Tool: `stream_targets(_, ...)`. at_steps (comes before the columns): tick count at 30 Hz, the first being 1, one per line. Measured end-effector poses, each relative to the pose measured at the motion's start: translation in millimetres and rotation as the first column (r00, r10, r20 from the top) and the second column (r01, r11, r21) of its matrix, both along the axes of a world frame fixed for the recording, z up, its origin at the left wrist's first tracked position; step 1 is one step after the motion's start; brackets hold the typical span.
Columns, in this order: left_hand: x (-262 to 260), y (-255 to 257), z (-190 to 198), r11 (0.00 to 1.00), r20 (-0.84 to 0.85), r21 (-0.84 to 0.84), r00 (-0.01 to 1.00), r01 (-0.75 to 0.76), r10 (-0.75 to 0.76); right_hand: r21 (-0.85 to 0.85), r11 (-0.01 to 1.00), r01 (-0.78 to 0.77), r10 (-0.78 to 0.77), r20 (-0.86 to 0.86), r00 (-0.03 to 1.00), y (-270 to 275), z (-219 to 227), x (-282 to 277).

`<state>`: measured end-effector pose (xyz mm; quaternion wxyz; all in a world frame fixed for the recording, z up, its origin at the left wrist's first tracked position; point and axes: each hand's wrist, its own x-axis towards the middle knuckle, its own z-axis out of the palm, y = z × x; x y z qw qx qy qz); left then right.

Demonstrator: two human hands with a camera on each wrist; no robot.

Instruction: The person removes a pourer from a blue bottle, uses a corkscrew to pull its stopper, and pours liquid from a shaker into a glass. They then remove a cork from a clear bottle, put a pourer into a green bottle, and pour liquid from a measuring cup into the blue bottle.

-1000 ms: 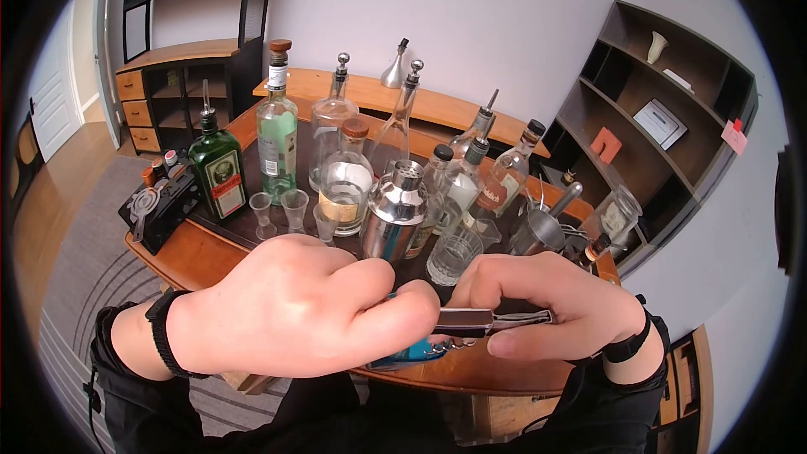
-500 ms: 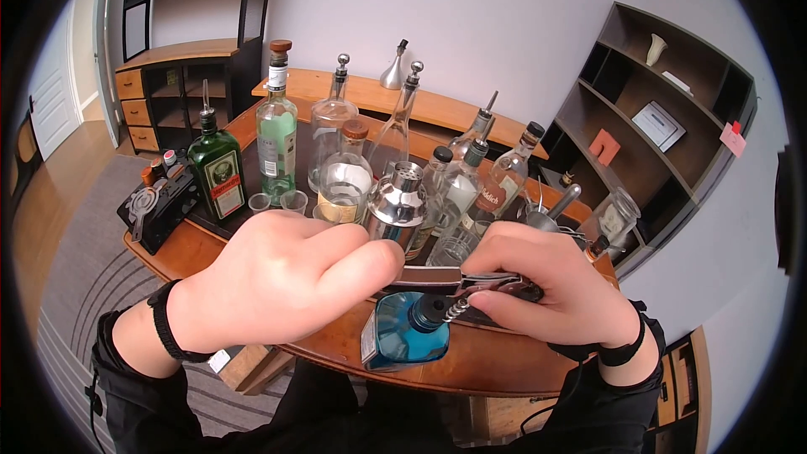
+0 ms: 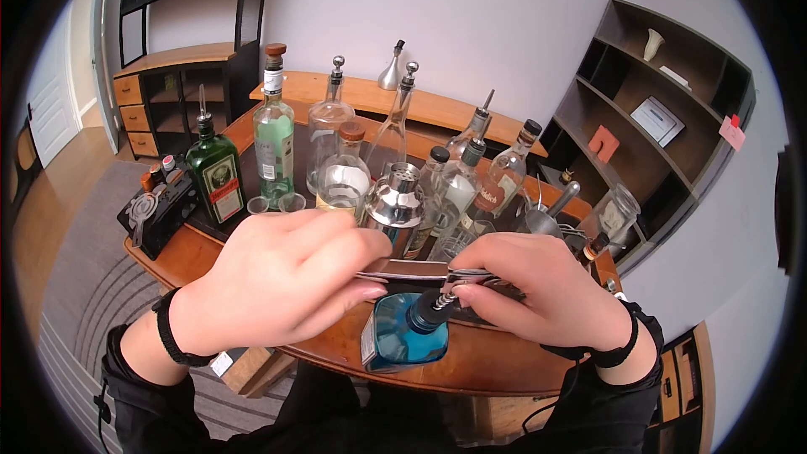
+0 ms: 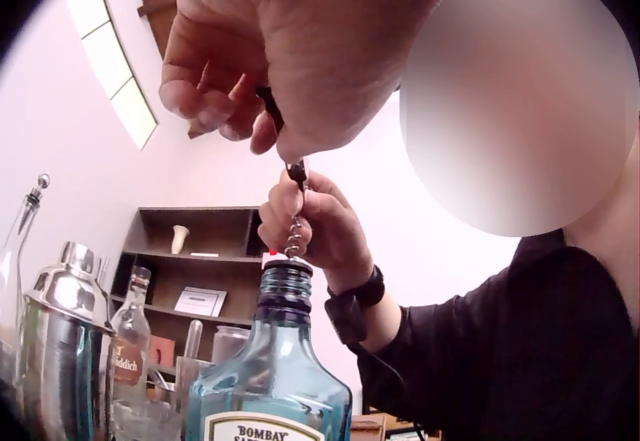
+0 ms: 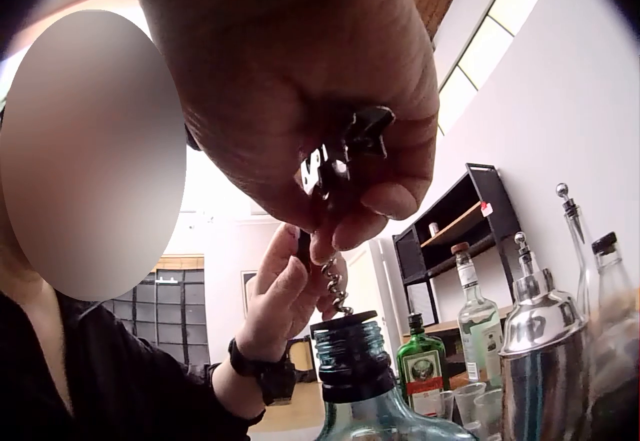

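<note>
A waiter's corkscrew point(image 3: 412, 269) with a dark handle lies level between both hands, above a blue glass bottle point(image 3: 399, 338). My left hand point(image 3: 290, 282) pinches one end of the handle between thumb and fingers. The other end, with its metal parts, is gripped by my right hand point(image 3: 534, 290). From the handle the spiral point(image 4: 294, 237) points down at the bottle's mouth, its tip right at the black stopper point(image 5: 345, 322) there. The bottle stands upright near the table's front edge, and its label point(image 4: 268, 427) reads "Bombay". No hand is on the bottle.
Behind the hands stand a steel shaker point(image 3: 395, 206), several glass bottles with stoppers or pourers, and a green bottle point(image 3: 217, 172) at the left. Small cups point(image 3: 292, 202) and a cut glass point(image 3: 451, 248) sit close beyond the fingers. A black caddy point(image 3: 160, 206) holds a strainer.
Both hands have moved away from my body and slightly left with the corkscrew, uncovering the blue bottle. The left thumb, earlier hidden, now shows beneath the handle.
</note>
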<state>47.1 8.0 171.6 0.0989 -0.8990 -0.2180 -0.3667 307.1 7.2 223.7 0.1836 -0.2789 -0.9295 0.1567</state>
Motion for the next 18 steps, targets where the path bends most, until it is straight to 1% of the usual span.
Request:
stream_targets(2,-3,0,-6,0.991,0.120,-0.130,0.993,-0.001,0.017,0.005,1.000,-0.005,0.005,-0.012,1.000,1,-2,1)
stream_targets(3,-9,-2,-10,0.960,0.121,-0.278,0.992,-0.008,0.044,0.012,1.000,-0.014,0.014,-0.019,1.000,2,-3,1)
stream_targets(4,-11,-2,-17,0.961,0.107,-0.276,0.994,-0.005,0.036,0.015,1.000,-0.007,0.007,-0.033,0.999,3,-5,1)
stream_targets(5,-10,0,-29,0.910,0.288,-0.405,0.957,0.085,0.039,-0.014,1.000,0.003,-0.003,-0.030,1.000,4,-6,1)
stream_targets(6,-11,3,-42,0.839,0.452,-0.509,0.889,0.192,0.071,-0.042,0.999,0.012,-0.013,-0.031,0.999,4,-9,1)
stream_targets(7,-15,5,-56,0.796,0.477,-0.558,0.875,0.235,0.076,-0.040,0.999,0.018,-0.021,-0.056,0.998,5,-12,0)
stream_targets(8,-13,4,-67,0.830,0.544,-0.499,0.836,0.249,0.077,-0.031,1.000,0.000,-0.001,-0.053,0.999,6,-16,0)
stream_targets(10,-9,-1,-94,0.865,0.760,-0.348,0.649,0.361,0.035,-0.016,1.000,-0.005,0.004,-0.080,0.997,7,-19,0)
stream_targets(11,-4,-6,-96,0.868,0.774,-0.293,0.633,0.401,-0.031,-0.061,0.998,0.013,-0.017,-0.059,0.998,6,-19,0)
stream_targets(12,0,-10,-96,0.864,0.784,-0.239,0.613,0.444,-0.098,-0.109,0.993,0.034,-0.038,-0.038,0.999,5,-19,0)
stream_targets(13,1,-11,-95,0.883,0.700,-0.239,0.702,0.405,-0.132,-0.123,0.991,0.044,-0.048,-0.034,0.998,6,-19,1)
stream_targets(14,1,-11,-91,0.916,0.539,-0.246,0.830,0.318,-0.144,-0.125,0.991,0.057,-0.065,-0.060,0.996,7,-21,3)
stream_targets(16,17,-13,-72,0.942,0.293,-0.280,0.951,0.186,-0.101,-0.028,1.000,-0.008,0.005,-0.118,0.993,9,-24,6)
stream_targets(17,27,-14,-67,0.934,0.265,-0.321,0.962,0.159,-0.073,0.049,0.998,-0.035,0.042,-0.155,0.987,10,-27,7)
stream_targets(18,35,-14,-63,0.925,0.236,-0.359,0.971,0.128,-0.043,0.055,0.998,-0.029,0.038,-0.169,0.985,8,-26,8)
